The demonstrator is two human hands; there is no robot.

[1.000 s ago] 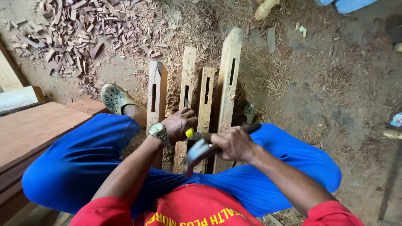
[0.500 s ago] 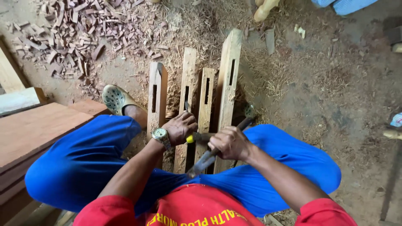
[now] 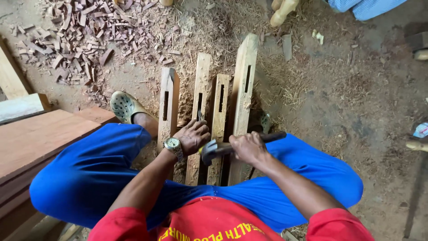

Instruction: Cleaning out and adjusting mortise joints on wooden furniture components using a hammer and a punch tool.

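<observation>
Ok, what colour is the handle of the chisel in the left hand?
Yellow: a bit of the chisel handle shows beside the left hand, seen in the head view.

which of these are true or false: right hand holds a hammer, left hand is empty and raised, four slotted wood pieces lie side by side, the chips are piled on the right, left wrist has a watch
1. The right hand holds a hammer. True.
2. The left hand is empty and raised. False: it rests low on the wood, gripping a chisel.
3. Four slotted wood pieces lie side by side. True.
4. The chips are piled on the right. False: they lie at upper left.
5. The left wrist wears a watch. True.
</observation>
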